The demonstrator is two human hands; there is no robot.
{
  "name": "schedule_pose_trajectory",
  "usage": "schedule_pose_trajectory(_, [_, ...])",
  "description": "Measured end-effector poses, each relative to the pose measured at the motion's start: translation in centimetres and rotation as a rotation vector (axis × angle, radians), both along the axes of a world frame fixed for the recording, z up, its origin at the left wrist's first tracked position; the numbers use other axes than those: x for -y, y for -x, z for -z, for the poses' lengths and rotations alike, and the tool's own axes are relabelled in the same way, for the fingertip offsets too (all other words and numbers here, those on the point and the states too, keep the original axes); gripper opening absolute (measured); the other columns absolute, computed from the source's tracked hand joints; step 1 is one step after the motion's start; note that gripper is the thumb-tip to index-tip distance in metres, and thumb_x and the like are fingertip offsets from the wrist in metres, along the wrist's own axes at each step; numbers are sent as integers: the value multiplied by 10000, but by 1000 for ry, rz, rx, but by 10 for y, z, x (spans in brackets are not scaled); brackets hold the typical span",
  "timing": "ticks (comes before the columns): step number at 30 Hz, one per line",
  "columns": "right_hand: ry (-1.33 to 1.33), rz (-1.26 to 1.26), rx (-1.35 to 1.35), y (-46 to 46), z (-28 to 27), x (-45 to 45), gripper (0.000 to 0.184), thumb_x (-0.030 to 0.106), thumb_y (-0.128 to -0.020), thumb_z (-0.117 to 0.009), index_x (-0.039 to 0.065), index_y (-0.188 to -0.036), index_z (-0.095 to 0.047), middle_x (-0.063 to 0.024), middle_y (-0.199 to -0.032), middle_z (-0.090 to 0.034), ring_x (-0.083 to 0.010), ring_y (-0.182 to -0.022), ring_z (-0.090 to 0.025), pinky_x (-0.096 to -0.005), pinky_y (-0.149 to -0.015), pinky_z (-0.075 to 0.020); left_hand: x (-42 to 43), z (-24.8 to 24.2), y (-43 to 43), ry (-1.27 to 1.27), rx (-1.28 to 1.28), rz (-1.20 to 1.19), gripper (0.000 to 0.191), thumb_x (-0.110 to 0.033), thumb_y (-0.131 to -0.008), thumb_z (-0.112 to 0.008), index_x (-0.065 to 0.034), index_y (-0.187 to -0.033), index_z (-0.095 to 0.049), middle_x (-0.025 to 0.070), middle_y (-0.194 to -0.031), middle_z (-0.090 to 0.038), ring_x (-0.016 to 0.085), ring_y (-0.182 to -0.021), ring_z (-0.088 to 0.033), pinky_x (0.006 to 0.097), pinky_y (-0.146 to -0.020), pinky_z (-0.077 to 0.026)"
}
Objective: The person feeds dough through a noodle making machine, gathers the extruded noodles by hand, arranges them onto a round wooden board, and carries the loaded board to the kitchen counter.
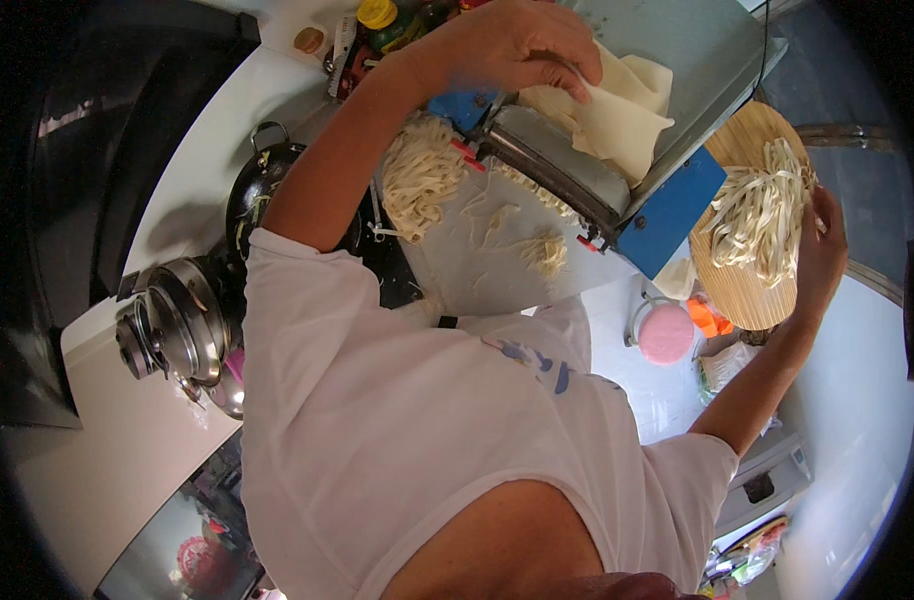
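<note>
My left hand (551, 56) pinches the edge of a folded, pale dough sheet (629, 112) above the metal rollers (562, 142) of a blue-sided noodle machine. Cut noodles hang below the rollers. At the right, my right hand (821, 240) curls around the outer edge of a bundle of flat noodles (757, 217) on an oval wooden board (746, 300); part of its grip is hidden. A larger pile of noodles (419, 176) lies left of the machine on a grey metal tray (464, 277), with a small clump of scraps (545, 253) nearer my body.
A black wok (266, 187) with food bits stands left of the tray. Stacked metal pots and lids (187, 315) are further left. Bottles, one with a yellow cap (377, 13), stand behind my left forearm. A pink round stool (665, 333) is on the floor below the board.
</note>
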State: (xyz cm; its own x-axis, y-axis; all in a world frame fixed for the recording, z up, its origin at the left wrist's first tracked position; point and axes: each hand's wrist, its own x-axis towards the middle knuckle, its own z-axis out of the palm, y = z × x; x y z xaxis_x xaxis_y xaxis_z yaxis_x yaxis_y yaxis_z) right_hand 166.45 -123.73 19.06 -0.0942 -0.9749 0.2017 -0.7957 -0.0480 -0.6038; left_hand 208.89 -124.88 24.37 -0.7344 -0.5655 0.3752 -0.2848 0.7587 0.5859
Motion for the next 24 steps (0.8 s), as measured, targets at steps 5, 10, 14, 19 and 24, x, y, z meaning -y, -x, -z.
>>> schedule_pose_trajectory(5, [111, -674, 36, -154, -18, -1, 440, 46, -796, -652, 85, -1220, -541, -117, -1242, -556, -283, -1144, -529, -359, -982, -407, -37, 6, -19, 10, -93, -11, 148, -181, -779, -682, -45, -814, -637, 68, -775, -629, 236, -757, -586, 336, -679, -460])
schedule_pose_trajectory(10, [235, -701, -417, -226, 24, 15, 670, 379, -742, -712, 10, -1242, -462, -200, -1110, -591, -370, -1046, -557, -410, -913, -422, -49, 21, -37, 120, -61, 12, 183, -209, -809, -670, -45, -881, -635, 60, -816, -613, 234, -791, -568, 359, -714, -457])
schedule_pose_trajectory(14, [-136, -651, -372, -254, 25, -4, 656, 438, -717, -710, 63, -1220, -515, -170, -956, -654, -357, -935, -616, -413, -838, -450, -66, 26, -52, 100, -56, -50, 146, -148, -765, -696, -42, -850, -642, 56, -833, -623, 227, -822, -569, 356, -721, -460])
schedule_pose_trajectory(19, [-403, -721, 22, -266, 34, -12, 421, 288, -767, -663, 73, -1124, -606, -173, -951, -661, -335, -888, -638, -392, -797, -481, -77, 36, -69, 76, -78, -87, 148, -156, -765, -692, -42, -847, -647, 57, -840, -633, 233, -821, -573, 349, -722, -463])
schedule_pose_trajectory(24, [-391, -744, 29, -273, 28, -13, 335, 217, -799, -630, 37, -1081, -619, -192, -940, -654, -319, -860, -636, -383, -781, -477, -79, 38, -76, 48, -84, -99, 133, -139, -767, -690, -42, -849, -652, 49, -847, -643, 226, -814, -573, 335, -712, -466])
